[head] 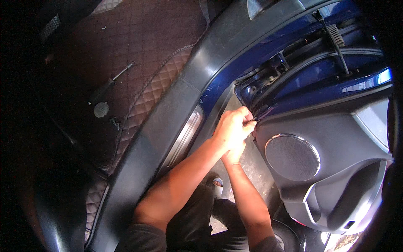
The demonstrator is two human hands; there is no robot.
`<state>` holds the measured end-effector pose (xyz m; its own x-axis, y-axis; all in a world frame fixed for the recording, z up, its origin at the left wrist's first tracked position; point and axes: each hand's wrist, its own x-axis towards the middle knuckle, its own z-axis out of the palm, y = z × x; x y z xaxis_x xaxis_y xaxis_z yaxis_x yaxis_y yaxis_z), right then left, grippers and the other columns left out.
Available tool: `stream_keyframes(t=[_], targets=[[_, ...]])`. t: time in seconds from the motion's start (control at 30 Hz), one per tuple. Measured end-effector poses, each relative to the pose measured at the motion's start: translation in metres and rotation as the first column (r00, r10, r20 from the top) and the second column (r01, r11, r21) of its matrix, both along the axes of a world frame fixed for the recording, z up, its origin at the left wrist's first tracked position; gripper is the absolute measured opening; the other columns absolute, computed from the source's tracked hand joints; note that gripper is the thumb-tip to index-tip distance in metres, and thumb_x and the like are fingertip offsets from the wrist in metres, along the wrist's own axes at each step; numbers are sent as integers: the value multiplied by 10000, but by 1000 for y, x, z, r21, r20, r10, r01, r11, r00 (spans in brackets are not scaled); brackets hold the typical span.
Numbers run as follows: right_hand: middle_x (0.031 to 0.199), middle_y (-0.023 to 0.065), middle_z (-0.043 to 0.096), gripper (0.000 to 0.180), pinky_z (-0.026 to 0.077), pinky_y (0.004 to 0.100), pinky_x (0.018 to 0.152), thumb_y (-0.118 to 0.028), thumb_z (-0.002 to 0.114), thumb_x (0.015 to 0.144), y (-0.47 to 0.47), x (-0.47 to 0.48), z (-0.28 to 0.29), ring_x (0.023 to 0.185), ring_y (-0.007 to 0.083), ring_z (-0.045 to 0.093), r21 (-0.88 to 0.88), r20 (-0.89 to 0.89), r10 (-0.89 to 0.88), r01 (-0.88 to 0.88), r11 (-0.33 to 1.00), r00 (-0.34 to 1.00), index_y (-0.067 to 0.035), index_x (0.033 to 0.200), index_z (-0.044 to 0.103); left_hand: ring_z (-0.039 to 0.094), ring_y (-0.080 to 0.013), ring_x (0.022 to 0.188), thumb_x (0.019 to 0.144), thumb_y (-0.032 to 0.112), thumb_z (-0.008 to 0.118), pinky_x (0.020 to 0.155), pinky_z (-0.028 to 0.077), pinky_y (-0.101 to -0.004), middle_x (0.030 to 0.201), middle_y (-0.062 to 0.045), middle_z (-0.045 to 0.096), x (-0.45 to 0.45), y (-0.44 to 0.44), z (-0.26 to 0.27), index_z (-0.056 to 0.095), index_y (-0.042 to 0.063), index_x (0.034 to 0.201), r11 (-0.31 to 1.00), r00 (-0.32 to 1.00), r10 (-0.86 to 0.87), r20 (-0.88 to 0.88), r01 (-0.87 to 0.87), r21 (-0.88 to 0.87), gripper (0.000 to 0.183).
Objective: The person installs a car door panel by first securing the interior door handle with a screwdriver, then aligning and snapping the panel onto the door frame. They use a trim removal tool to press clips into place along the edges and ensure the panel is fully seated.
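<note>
My left hand (pixel 231 127) is at the lower front corner of an open car door, its thumb and fingertips pinched together at a thin dark edge or strip, which is too small to name. Behind and below it, my right hand (pixel 235 152) is mostly hidden by the left; its fingers cannot be made out. Just above the hands is the blue door hinge area with a metal hinge bracket (pixel 250 89). Beside them is the door's dark trim panel (pixel 333 123), with a round speaker grille (pixel 292 157).
A black sill trim (pixel 151 138) with a metal scuff plate (pixel 185 138) runs left of my arms. On the quilted floor mat (pixel 151 34) lie a screwdriver (pixel 123 71) and a round disc (pixel 101 110). The door's stay rod (pixel 335 44) spans the upper right.
</note>
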<state>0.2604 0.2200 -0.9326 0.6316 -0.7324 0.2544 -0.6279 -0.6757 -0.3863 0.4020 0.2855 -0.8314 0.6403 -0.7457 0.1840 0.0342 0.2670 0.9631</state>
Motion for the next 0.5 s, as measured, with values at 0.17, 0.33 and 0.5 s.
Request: stream_keyframes(t=[0.17,0.33,0.5], targets=[[968,18,757,296,585,322,786,-112,832,842,7,9,15,881,146,734,29,208,34,-41,999,978,-93,1112,711,764,-256,756,887,137,792,702,587,-367,800,-154,749,4,-2,1,694,1,932,999,1000,-20,17,19,32,174],[932,36,757,282,590,334,773,-163,836,847,6,5,16,853,162,739,81,154,-13,1,997,988,-87,1090,716,763,-256,753,883,121,791,705,583,-373,796,-153,745,-1,-2,1,692,6,923,998,999,20,49,-23,58,158],[913,78,758,315,587,353,758,-187,818,843,14,5,31,830,201,745,141,271,4,-44,989,963,-33,1087,693,761,-260,746,880,117,795,688,578,-379,785,-160,738,-6,-3,0,679,5,906,997,996,71,60,-74,34,163]])
